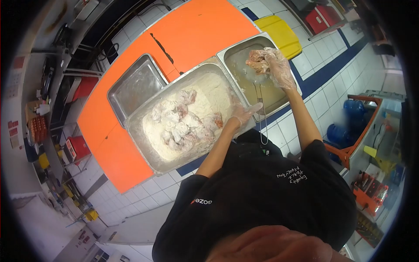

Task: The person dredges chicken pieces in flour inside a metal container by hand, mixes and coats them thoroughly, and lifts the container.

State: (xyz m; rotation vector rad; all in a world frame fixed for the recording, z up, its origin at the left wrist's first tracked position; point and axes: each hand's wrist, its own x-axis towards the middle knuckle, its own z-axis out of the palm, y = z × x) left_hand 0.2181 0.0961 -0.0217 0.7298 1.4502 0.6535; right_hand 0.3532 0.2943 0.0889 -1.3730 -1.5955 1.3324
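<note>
My right hand [279, 67], in a clear plastic glove, is closed around pieces of raw meat [258, 61], which look like chicken. It holds them over a metal pan [228, 56] of cloudy liquid. Beneath the meat, a long wire-handled utensil [260, 94] leans in that pan; its lower end is submerged and hard to make out. My left hand [241, 115], also gloved, is at the corner of the flour pan [142, 153], fingers stretched toward the utensil's handle. Whether they touch it is unclear. Several floured meat pieces [185, 124] lie on the flour [214, 94].
An orange table [198, 30] carries the pans, with a shallow metal tray [135, 83] at the left. Beyond the liquid pan is a yellow lid-like object [279, 35]. Blue water bottles [342, 133] sit in a rack at the right. Shelves line the left wall.
</note>
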